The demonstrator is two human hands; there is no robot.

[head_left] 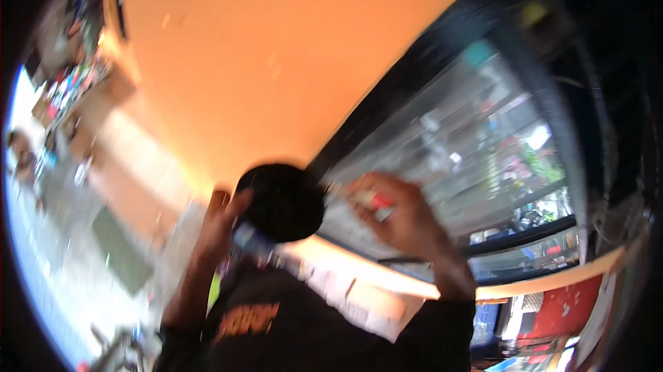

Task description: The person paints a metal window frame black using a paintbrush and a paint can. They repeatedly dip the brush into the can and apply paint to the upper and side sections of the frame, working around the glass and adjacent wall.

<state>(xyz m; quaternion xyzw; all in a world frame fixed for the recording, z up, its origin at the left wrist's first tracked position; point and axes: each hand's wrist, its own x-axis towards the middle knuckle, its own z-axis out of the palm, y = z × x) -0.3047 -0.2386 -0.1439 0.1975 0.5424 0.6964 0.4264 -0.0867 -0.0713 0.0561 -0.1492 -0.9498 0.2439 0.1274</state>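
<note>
A smooth black rounded object [282, 203] sits between my hands; blur hides its kind. My left hand [224, 212] grips its left edge, with the thumb over the rim. Just below, a small blue thing [254, 241] shows beside it. My right hand [395, 210] is closed around a small red-and-white thing [380, 201], close to the black object's right side. Its pale end blurs into my fingertips, so I cannot tell whether it touches. My black shirt [290, 317] with orange lettering fills the bottom.
A broad orange panel [269, 54] spans the top. To the right is a large dark-framed glass pane [442, 151] with reflections. Colourful clutter [76, 89] lies at the far left, above a grey-green mat [121, 251]. Something red [563, 310] stands at the lower right.
</note>
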